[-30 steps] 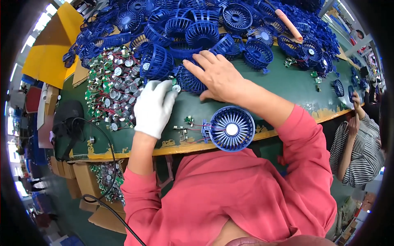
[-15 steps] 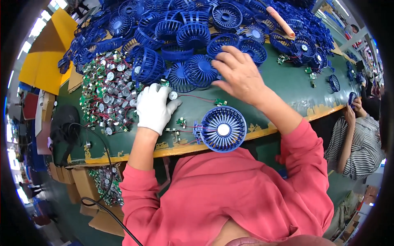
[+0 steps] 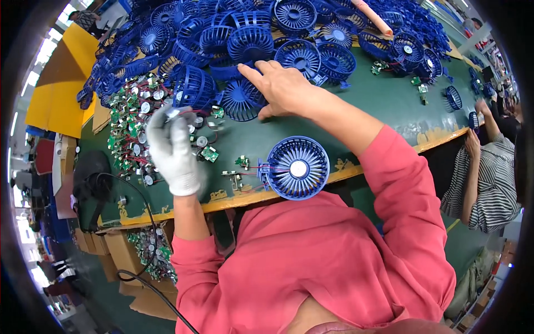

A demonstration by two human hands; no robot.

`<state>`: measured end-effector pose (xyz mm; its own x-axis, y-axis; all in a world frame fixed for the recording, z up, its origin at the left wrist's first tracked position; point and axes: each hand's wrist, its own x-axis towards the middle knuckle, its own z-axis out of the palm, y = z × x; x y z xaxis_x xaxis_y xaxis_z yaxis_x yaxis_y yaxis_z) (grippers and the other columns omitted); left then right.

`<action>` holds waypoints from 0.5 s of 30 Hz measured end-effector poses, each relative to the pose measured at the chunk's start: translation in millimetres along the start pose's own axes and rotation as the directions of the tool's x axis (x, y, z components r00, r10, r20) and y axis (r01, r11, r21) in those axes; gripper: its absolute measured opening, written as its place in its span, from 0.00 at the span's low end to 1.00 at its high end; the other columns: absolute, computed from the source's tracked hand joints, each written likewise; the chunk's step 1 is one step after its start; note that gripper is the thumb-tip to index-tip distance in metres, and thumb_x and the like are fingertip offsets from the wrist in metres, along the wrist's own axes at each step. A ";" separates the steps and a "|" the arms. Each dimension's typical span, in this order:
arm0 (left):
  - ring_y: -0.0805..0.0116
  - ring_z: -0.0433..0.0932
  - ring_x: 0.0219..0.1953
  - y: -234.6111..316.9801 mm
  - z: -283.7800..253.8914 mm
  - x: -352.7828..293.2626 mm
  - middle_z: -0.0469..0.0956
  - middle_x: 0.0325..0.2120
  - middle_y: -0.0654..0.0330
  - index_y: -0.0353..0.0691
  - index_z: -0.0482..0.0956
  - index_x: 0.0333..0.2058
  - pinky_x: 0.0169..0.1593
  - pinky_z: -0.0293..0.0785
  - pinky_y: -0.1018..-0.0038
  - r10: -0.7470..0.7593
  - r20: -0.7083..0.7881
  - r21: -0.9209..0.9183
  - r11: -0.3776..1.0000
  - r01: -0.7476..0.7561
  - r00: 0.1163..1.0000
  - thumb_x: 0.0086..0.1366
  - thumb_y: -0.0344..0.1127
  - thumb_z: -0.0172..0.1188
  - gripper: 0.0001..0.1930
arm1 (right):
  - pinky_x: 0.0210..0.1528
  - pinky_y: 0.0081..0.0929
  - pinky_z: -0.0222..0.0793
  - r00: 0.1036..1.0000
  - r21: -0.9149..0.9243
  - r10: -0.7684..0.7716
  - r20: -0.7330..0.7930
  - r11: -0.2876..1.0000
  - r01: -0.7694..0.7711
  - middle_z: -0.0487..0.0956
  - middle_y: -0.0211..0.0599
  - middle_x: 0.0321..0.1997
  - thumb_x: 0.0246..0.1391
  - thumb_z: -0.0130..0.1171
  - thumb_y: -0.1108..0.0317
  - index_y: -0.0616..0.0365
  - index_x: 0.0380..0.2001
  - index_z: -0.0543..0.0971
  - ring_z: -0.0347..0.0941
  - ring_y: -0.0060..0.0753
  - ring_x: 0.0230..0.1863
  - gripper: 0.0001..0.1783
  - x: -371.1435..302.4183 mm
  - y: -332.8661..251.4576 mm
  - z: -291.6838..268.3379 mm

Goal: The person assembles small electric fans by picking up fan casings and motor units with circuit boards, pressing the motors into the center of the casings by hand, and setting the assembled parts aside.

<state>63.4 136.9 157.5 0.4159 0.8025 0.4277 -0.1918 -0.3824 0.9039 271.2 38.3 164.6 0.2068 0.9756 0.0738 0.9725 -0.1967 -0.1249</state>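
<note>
My left hand [image 3: 175,153], in a white glove, is beside the heap of small motors [image 3: 146,107] with circuit boards and red wires. Its curled fingers are blurred around a shiny bit I cannot make out. A blurred circuit board [image 3: 214,127] shows to its right, above another green board [image 3: 209,153]. My bare right hand [image 3: 286,92] is stretched out over the blue fan cages, thumb apart from the fingers, next to a round blue grille [image 3: 240,101]. Near the table edge stands an open blue fan housing [image 3: 306,158], a white-topped motor [image 3: 298,168] at its middle, wires leading out left.
Blue fan cages [image 3: 250,44] pile up along the far side. A peach-coloured handle [image 3: 372,16] sticks out there. A black cable [image 3: 146,206] hangs over the left table edge. A yellow board [image 3: 53,94] stands at far left. Another person [image 3: 489,189] works at the right.
My left hand has moved left toward the motor heap; the circuit board above the fan housing is gone from there. My right hand has moved left and lower over the grilles.
</note>
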 end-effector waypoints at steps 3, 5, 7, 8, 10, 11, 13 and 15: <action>0.65 0.77 0.39 18.5 -0.3 -4.5 0.76 0.40 0.52 0.30 0.63 0.54 0.45 0.74 0.70 0.024 -0.086 -0.041 0.999 -0.028 0.996 0.70 0.34 0.48 0.18 | 0.52 0.43 0.71 0.998 0.056 0.014 0.062 0.998 -0.017 0.67 0.50 0.56 0.31 0.75 0.50 0.51 0.66 0.54 0.67 0.50 0.56 0.60 1.2 0.0 -7.9; 0.64 0.77 0.40 27.3 -0.3 -11.2 0.75 0.39 0.52 0.30 0.61 0.55 0.47 0.74 0.67 -0.030 -0.111 -0.218 0.976 0.005 0.993 0.70 0.35 0.48 0.19 | 0.55 0.43 0.68 0.997 0.282 0.033 -0.068 0.959 -0.012 0.66 0.52 0.58 0.31 0.75 0.50 0.53 0.65 0.56 0.66 0.52 0.57 0.58 -6.7 6.1 -11.4; 0.64 0.76 0.40 29.4 -8.8 -14.8 0.74 0.40 0.54 0.32 0.60 0.57 0.48 0.74 0.64 -0.031 -0.080 -0.314 0.950 0.004 0.996 0.69 0.35 0.49 0.21 | 0.65 0.37 0.58 0.904 0.472 0.002 -0.427 0.853 0.221 0.63 0.53 0.63 0.31 0.75 0.51 0.57 0.65 0.58 0.62 0.52 0.62 0.58 -17.7 18.5 -14.9; 0.64 0.76 0.41 32.7 -14.6 -18.9 0.73 0.41 0.55 0.33 0.60 0.57 0.48 0.74 0.64 -0.087 -0.051 -0.401 0.914 0.059 0.995 0.69 0.35 0.49 0.21 | 0.66 0.34 0.55 0.886 0.556 0.067 -0.459 0.800 0.228 0.63 0.49 0.64 0.31 0.76 0.53 0.56 0.66 0.56 0.60 0.45 0.64 0.59 -29.0 18.8 -27.3; 0.68 0.74 0.37 42.4 -19.0 -24.6 0.72 0.42 0.58 0.35 0.59 0.59 0.45 0.73 0.68 -0.180 -0.013 -0.506 0.850 0.148 0.984 0.68 0.35 0.50 0.24 | 0.65 0.31 0.56 0.887 0.784 0.204 -0.415 0.576 0.234 0.63 0.40 0.64 0.30 0.77 0.56 0.56 0.68 0.52 0.63 0.34 0.62 0.63 -58.5 22.9 -38.5; 0.68 0.74 0.37 46.1 -21.0 -27.0 0.72 0.42 0.58 0.35 0.59 0.59 0.45 0.73 0.68 -0.183 -0.013 -0.507 0.848 0.151 0.983 0.68 0.35 0.50 0.24 | 0.66 0.31 0.54 0.857 0.836 0.262 -0.443 0.465 0.290 0.61 0.46 0.66 0.28 0.78 0.56 0.61 0.68 0.51 0.60 0.39 0.65 0.65 -74.0 21.2 -39.3; 0.75 0.68 0.29 52.9 -26.4 -34.2 0.72 0.41 0.59 0.35 0.57 0.62 0.31 0.65 0.78 -0.268 0.019 -0.454 0.856 0.248 0.963 0.66 0.35 0.50 0.27 | 0.65 0.31 0.55 0.837 0.860 0.308 -0.452 0.400 0.317 0.61 0.45 0.65 0.28 0.79 0.59 0.60 0.69 0.48 0.61 0.37 0.64 0.67 -104.0 33.6 -22.4; 0.78 0.65 0.25 53.3 -25.5 -37.3 0.72 0.41 0.59 0.35 0.56 0.63 0.24 0.61 0.83 -0.312 0.037 -0.427 0.854 0.297 0.949 0.65 0.35 0.50 0.29 | 0.65 0.33 0.56 0.822 0.900 0.400 -0.406 0.332 0.284 0.62 0.44 0.64 0.29 0.79 0.61 0.59 0.69 0.45 0.62 0.36 0.63 0.68 -137.1 44.7 -4.0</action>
<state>15.0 98.2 189.8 0.4876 0.8643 0.1239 -0.4196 0.1075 0.9013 286.8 -104.7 152.9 0.6021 0.6835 0.4127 0.2845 0.2992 -0.9108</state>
